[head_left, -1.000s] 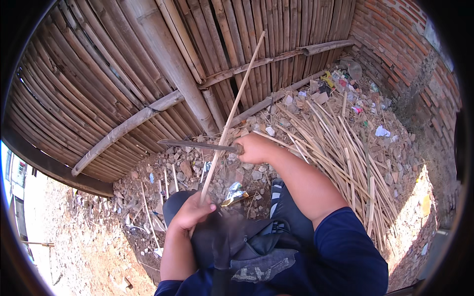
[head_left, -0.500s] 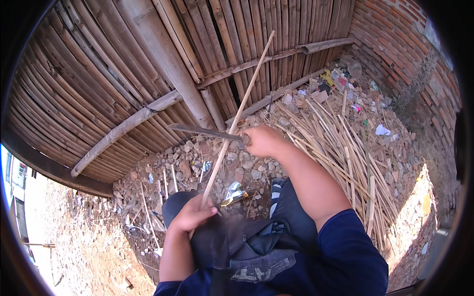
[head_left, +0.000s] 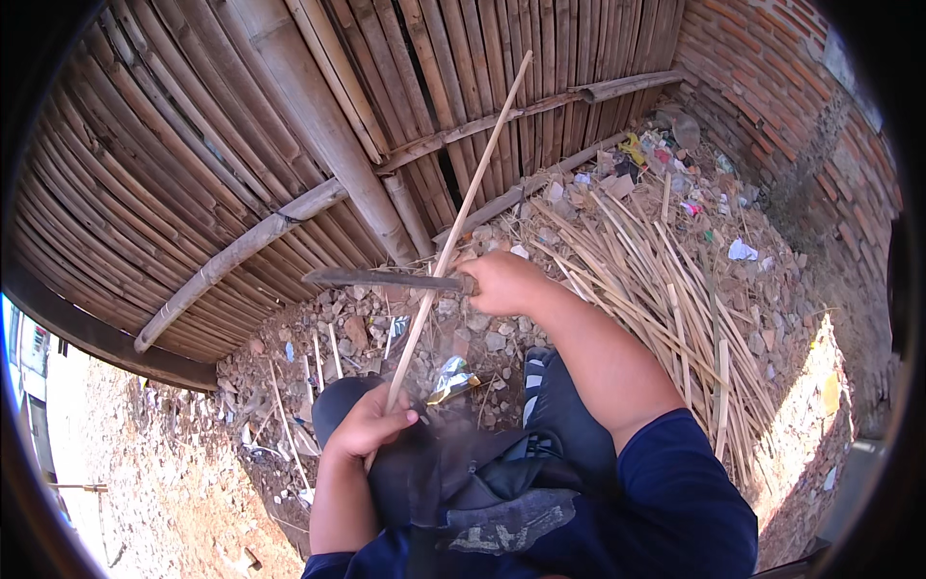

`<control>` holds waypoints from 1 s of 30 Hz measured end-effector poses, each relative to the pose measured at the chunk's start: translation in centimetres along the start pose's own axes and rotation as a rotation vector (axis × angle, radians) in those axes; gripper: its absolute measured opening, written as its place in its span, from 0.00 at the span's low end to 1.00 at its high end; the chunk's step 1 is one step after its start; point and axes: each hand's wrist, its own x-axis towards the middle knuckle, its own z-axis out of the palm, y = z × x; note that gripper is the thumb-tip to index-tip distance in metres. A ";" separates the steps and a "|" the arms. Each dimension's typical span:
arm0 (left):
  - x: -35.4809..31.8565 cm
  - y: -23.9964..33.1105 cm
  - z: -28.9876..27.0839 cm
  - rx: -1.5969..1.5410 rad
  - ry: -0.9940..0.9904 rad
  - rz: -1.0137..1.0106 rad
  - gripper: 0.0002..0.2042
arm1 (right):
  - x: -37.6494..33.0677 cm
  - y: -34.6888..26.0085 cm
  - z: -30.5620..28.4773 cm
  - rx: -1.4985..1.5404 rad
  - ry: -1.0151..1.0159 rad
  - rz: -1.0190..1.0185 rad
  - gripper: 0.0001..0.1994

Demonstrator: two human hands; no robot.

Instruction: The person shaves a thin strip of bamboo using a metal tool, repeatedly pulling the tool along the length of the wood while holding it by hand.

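The long, thin, pale bamboo stick (head_left: 453, 232) slanted up from the lap toward the woven bamboo fence (head_left: 289, 145). The left hand (head_left: 371, 425) was closed around its lower end above the knee. The right hand (head_left: 506, 282) was clenched on the handle of a dark, flat-bladed knife (head_left: 381, 280), whose blade lay across the stick, touching it. Stony rubble (head_left: 386, 328) filled the narrow room between legs and fence; a heap of split bamboo strips (head_left: 666, 289) crowded the right side beside the red brick wall (head_left: 772, 106).
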 end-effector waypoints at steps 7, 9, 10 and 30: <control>0.1 0.3 0.0 0.099 -0.041 0.035 0.13 | 2.2 6.0 -0.9 0.106 0.170 0.076 0.24; 0.0 0.4 -0.1 0.068 -0.044 0.025 0.13 | 2.5 6.8 -1.2 0.184 0.298 0.180 0.24; -0.1 0.3 -0.2 0.031 -0.044 0.004 0.13 | 2.1 5.9 -1.3 0.185 0.258 0.198 0.25; -3.0 -1.7 3.1 0.569 0.266 0.213 0.11 | 0.0 4.0 -1.9 0.664 0.135 0.115 0.22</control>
